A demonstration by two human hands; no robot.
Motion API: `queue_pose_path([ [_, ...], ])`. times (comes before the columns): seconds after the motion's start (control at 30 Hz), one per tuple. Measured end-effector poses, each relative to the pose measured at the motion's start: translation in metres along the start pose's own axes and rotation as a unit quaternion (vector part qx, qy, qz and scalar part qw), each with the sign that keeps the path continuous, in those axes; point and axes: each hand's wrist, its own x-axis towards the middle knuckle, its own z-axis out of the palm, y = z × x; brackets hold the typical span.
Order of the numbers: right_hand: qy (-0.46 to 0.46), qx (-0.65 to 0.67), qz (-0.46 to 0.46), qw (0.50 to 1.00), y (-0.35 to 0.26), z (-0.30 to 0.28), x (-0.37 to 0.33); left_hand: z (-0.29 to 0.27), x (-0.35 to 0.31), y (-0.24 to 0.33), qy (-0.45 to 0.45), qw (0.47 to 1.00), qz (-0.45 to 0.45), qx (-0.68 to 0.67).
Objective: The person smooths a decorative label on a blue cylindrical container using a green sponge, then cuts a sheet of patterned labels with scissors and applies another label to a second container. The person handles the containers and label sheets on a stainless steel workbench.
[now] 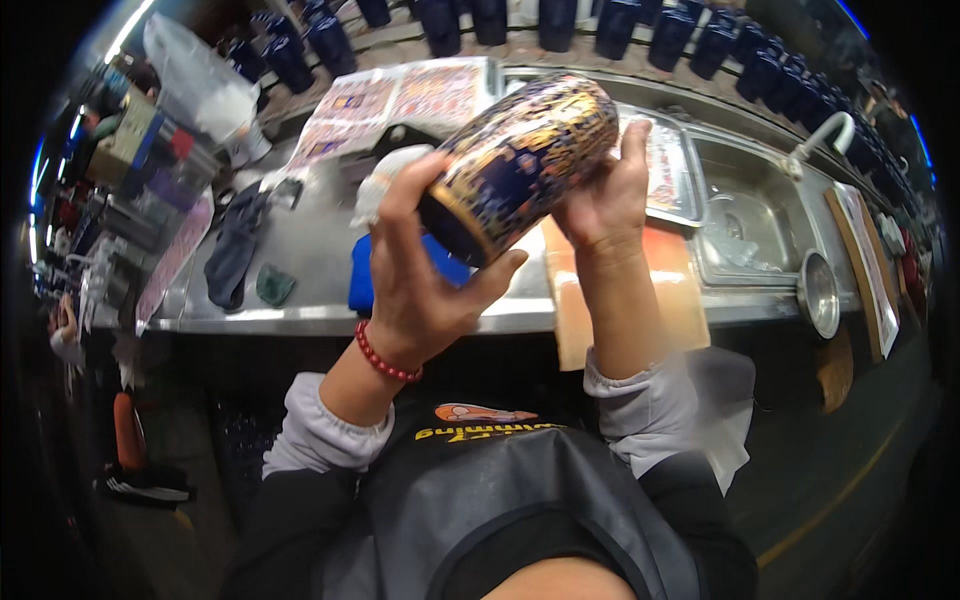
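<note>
A glossy dark blue cylindrical vessel [530, 150] with a dense gold pattern is held up in both hands, tilted with its plain dark end toward the lower left. My left hand [420, 275] grips that lower end, thumb on the near side and fingers on the far side. Supporting the upper right end is my right hand [605, 195], its thumb raised beside the vessel and most fingers hidden behind it. Below hangs the steel counter, with a blue cloth [365, 275] behind my left wrist and a white cloth [385, 183] near its fingers.
Patterned printed sheets [400, 100] cover the counter's back. A tray [680, 170] stands beside the sink [745, 225] with its tap [825, 140] and metal bowl [818, 292]. A tan board [625, 300] lies under my right forearm. A dark cloth [235, 245] lies left; several dark blue vessels [615, 28] line the back.
</note>
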Motion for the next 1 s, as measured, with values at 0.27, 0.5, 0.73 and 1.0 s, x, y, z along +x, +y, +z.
queue_pose_path([
  [0.27,-0.055,-0.117,0.159,0.979,0.131,-0.010,0.033,-0.080,-0.122,-0.052,-0.064,0.993,-0.099,0.023],
  [0.5,-0.078,-0.067,0.235,0.966,0.153,-0.035,0.067,-0.089,-0.116,-0.098,-0.066,0.989,-0.121,-0.052],
  [0.73,-0.016,-0.143,0.194,0.970,0.149,-0.047,0.093,-0.087,-0.090,-0.120,-0.100,0.988,-0.114,0.015],
  [1.0,0.050,-0.563,0.012,0.825,0.121,-0.053,0.055,-0.099,-0.064,-0.117,-0.203,0.964,-0.028,0.171],
])
